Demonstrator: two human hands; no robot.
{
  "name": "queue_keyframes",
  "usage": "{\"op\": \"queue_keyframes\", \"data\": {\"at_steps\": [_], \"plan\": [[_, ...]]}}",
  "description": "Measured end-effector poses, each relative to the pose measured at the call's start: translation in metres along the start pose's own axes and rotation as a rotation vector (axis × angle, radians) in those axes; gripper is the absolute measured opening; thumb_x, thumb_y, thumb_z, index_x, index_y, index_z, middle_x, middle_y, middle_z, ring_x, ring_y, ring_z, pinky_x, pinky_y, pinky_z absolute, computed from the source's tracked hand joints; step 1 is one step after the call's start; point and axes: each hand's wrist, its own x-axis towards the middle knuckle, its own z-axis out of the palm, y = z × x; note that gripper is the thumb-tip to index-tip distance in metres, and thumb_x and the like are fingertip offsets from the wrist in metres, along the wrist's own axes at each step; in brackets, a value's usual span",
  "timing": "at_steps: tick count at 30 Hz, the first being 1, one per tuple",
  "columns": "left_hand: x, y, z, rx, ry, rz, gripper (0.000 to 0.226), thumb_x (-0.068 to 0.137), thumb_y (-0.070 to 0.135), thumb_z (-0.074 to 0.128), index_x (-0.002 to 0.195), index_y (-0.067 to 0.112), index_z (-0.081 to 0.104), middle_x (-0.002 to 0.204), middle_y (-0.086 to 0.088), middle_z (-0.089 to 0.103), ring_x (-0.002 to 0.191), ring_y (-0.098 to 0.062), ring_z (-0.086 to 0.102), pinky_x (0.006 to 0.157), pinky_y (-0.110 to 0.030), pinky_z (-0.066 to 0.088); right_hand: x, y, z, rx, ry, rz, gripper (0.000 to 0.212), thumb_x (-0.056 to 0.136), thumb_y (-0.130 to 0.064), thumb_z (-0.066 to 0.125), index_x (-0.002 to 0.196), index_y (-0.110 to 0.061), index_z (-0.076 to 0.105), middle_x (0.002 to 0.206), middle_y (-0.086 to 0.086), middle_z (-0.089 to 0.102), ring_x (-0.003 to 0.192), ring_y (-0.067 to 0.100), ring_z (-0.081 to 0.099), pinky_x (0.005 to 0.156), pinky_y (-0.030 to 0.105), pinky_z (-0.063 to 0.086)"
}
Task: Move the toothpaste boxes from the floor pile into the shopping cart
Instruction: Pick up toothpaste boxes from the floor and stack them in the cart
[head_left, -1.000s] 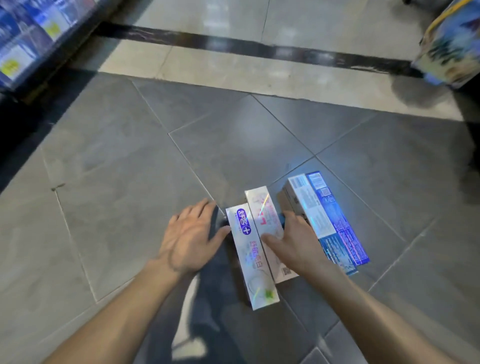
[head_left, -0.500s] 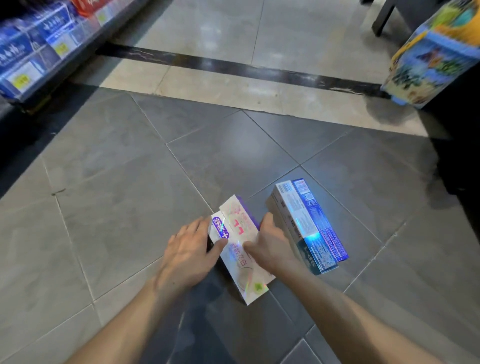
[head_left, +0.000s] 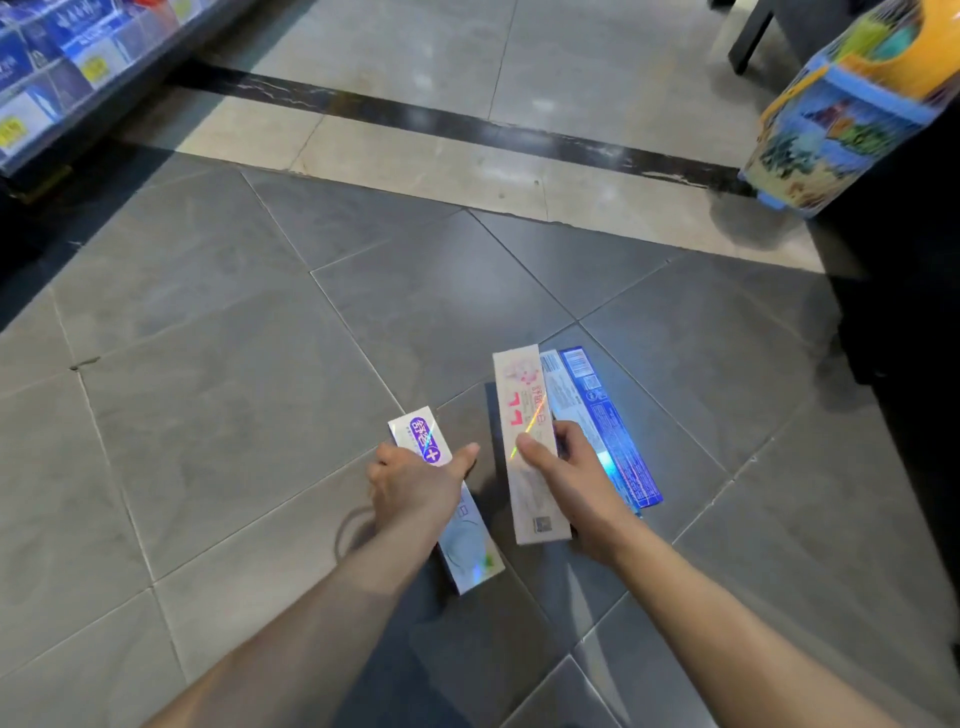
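My left hand (head_left: 415, 488) grips a white toothpaste box with a purple label (head_left: 470, 551), lifted off the grey tiled floor. My right hand (head_left: 576, 483) grips a pale pink toothpaste box (head_left: 524, 415), also raised and held lengthwise away from me. Behind the right hand, blue toothpaste boxes (head_left: 608, 431) still lie flat on the floor, partly hidden by the pink box and my fingers. No shopping cart is visible in this view.
A store shelf (head_left: 57, 67) stocked with blue packages runs along the upper left. A colourful toy set (head_left: 852, 109) stands at the upper right beside dark fixtures. A black strip (head_left: 467, 124) crosses the beige tiles beyond the grey floor.
Both hands closed on the two pale boxes and lifted them off the floor, separating them. The view rose and tilted forward, showing more of the shelf and aisle.
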Motion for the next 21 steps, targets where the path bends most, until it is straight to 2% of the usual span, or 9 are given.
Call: {"op": "queue_keyframes", "data": {"at_steps": [2,4,7,9,12,15,18,21], "plan": [[-0.006,-0.002,0.008,0.078,0.015,0.037,0.088,0.064,0.055,0.088,0.12,0.005,0.043,0.125,-0.017,0.053,0.118,-0.037,0.054,0.094,-0.042,0.048,-0.002,-0.001,-0.006,-0.024,0.027,0.007,0.039,0.086,-0.051,0.069,0.115,-0.031,0.052,0.117,-0.003,0.069,0.106,0.021,0.068,0.101,0.053,0.051],[-0.008,-0.006,0.009,0.119,-0.013,0.073,0.078,0.068,0.046,0.087,0.116,0.005,0.042,0.123,-0.019,0.054,0.115,-0.039,0.055,0.088,-0.041,0.046,-0.002,-0.001,-0.012,-0.025,0.06,0.004,0.033,0.09,-0.046,0.069,0.113,-0.029,0.052,0.115,-0.003,0.071,0.104,0.021,0.07,0.1,0.051,0.052],[-0.001,-0.009,0.004,0.151,-0.097,0.149,0.069,0.07,0.05,0.077,0.116,0.007,0.048,0.117,-0.014,0.059,0.11,-0.037,0.057,0.084,-0.039,0.047,-0.003,0.002,-0.014,-0.011,0.085,0.014,0.028,0.095,-0.04,0.067,0.114,-0.027,0.052,0.116,-0.005,0.07,0.104,0.017,0.069,0.101,0.048,0.051],[0.003,-0.007,-0.004,0.047,-0.168,0.22,0.06,0.069,0.051,0.067,0.114,0.014,0.052,0.113,-0.008,0.061,0.108,-0.033,0.058,0.087,-0.041,0.05,-0.003,0.003,-0.011,0.003,0.093,0.02,0.029,0.095,-0.041,0.067,0.115,-0.027,0.053,0.117,-0.006,0.069,0.106,0.017,0.068,0.102,0.049,0.051],[0.003,-0.001,-0.018,-0.248,-0.213,0.252,0.032,0.085,0.034,0.072,0.105,0.025,0.049,0.107,-0.001,0.066,0.101,-0.023,0.064,0.087,-0.042,0.052,-0.002,-0.003,-0.001,0.026,0.082,0.028,0.037,0.088,-0.049,0.07,0.115,-0.03,0.054,0.118,-0.005,0.068,0.11,0.019,0.066,0.104,0.051,0.049],[0.003,0.009,-0.037,-0.481,-0.239,0.229,0.04,0.083,0.037,0.079,0.106,0.029,0.047,0.106,0.004,0.07,0.094,-0.019,0.069,0.086,-0.042,0.057,0.002,-0.013,0.01,0.048,0.073,0.007,0.038,0.09,-0.046,0.068,0.119,-0.026,0.054,0.118,-0.003,0.066,0.111,0.02,0.065,0.104,0.048,0.05],[0.007,0.021,-0.059,-0.62,-0.33,0.147,0.06,0.071,0.04,0.088,0.116,0.019,0.054,0.105,-0.005,0.074,0.094,-0.027,0.072,0.088,-0.049,0.058,0.009,-0.025,0.02,0.087,0.055,0.011,0.032,0.096,-0.039,0.064,0.122,-0.024,0.053,0.118,-0.002,0.066,0.108,0.019,0.066,0.098,0.046,0.053],[0.008,0.036,-0.084,-0.666,-0.4,0.129,0.041,0.082,0.031,0.082,0.114,0.009,0.068,0.1,-0.011,0.077,0.088,-0.029,0.072,0.092,-0.052,0.057,0.01,-0.044,0.033,0.131,0.038,0.0,0.034,0.096,-0.036,0.065,0.124,-0.024,0.052,0.116,-0.003,0.066,0.103,0.015,0.066,0.079,0.032,0.052]]}}
